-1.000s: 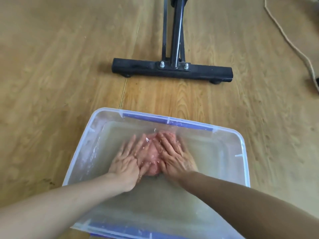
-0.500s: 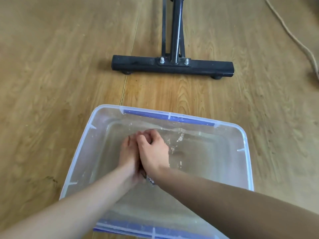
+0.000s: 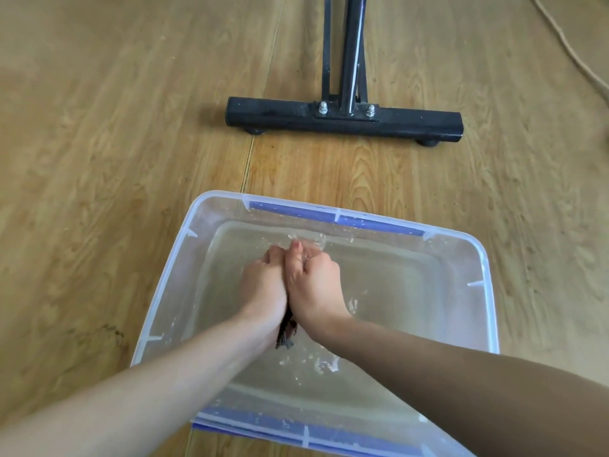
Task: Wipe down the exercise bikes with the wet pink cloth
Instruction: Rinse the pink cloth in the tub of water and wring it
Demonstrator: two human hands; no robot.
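Observation:
Both hands are pressed together over a clear plastic tub (image 3: 171,275) of water on the floor. My left hand (image 3: 263,285) and my right hand (image 3: 314,285) are clenched side by side around the wet pink cloth (image 3: 287,331). Only a dark, dripping end of the cloth shows below my wrists; the rest is hidden inside my fists. Water drips and splashes under the hands. The black base bar of an exercise bike (image 3: 342,120) lies on the floor beyond the tub, its upright frame rising out of the top edge.
The tub has blue-purple strips along its near and far rims. Wooden plank flooring (image 3: 99,143) surrounds everything. A beige cord (image 3: 566,47) runs along the floor at the top right.
A second ago my open hands were pressing the pink cloth flat under the water. They have since bunched it up, closed into fists around it and lifted it above the surface.

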